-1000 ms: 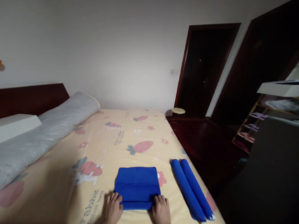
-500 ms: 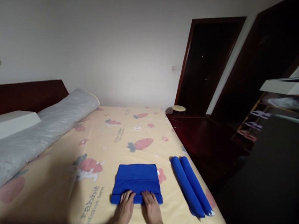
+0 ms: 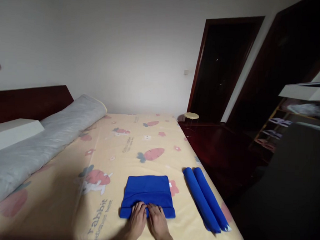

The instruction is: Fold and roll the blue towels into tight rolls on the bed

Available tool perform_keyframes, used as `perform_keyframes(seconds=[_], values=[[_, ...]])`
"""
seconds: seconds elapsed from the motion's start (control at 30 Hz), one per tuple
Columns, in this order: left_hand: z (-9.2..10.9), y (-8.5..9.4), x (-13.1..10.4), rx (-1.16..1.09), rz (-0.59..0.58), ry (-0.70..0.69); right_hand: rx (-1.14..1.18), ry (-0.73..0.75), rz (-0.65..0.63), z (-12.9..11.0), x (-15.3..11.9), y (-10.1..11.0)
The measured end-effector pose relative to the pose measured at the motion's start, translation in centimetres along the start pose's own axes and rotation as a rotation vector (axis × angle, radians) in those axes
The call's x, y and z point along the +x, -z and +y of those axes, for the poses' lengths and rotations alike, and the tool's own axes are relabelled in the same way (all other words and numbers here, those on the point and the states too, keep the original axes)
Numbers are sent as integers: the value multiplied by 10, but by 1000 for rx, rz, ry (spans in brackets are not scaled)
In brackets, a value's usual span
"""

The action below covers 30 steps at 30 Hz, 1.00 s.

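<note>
Blue cloth [image 3: 149, 186] lies flattened on the patterned bed sheet [image 3: 121, 146] just in front of me, its near edge turned over into a thick band that runs from side to side. My left hand [image 3: 138, 216] and my right hand [image 3: 157, 221] rest on the middle of that band, side by side and very close together, backs up and fingers pointing away from me. My fingers are bent over the fabric and fairly close together; whether my thumbs pinch it from beneath I cannot tell, since the backs of my hands hide them. The band sticks out past my hands on both sides, and a small white tag [image 3: 170, 185] shows at the cloth's right edge. To the right, well apart from my hands, two blue rolls [image 3: 204, 201] lie lengthwise next to each other near the edge of the bed, with something white showing at the near end of the outer one. On my left a long grey bundle [image 3: 60, 129] slants along the dark headboard [image 3: 29, 100], and a white box-like piece [image 3: 14, 132] rests on it. Beyond the bed's far right corner stand a round pale stool [image 3: 191, 115] and a dark door [image 3: 224, 73].
</note>
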<state>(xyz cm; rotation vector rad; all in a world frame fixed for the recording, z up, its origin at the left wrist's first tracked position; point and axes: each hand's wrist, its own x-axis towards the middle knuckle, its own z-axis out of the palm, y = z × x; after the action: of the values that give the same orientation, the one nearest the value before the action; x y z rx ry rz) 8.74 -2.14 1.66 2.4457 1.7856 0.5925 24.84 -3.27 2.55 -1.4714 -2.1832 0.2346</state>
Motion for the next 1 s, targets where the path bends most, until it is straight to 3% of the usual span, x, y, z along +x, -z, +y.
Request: perform_keyframes(seconds=[0.17,0.23,0.3,0.43,0.53,0.7,0.8,0.87,1.0], values=[[-38,10,-10,151,63,90,-141,-184,77,47,-10,3],[-41,12,-10,194,99,177,-163,-213,65,54,-10,5],[-31,10,-5,175,95,221,-147,-212,28,44,-4,6],[-2,1,12,27,-36,136,-14,-89,-115,2,19,3],[-3,3,17,29,-53,122,27,-82,-162,-8,29,2],[-32,17,4,205,-15,256,-113,-316,16,36,14,6],[-31,18,4,276,-33,360,-173,-353,58,50,7,7],[-21,15,11,244,-71,332,-162,-333,48,42,11,6],[-1,10,31,56,-193,58,-15,-131,-108,6,31,5]])
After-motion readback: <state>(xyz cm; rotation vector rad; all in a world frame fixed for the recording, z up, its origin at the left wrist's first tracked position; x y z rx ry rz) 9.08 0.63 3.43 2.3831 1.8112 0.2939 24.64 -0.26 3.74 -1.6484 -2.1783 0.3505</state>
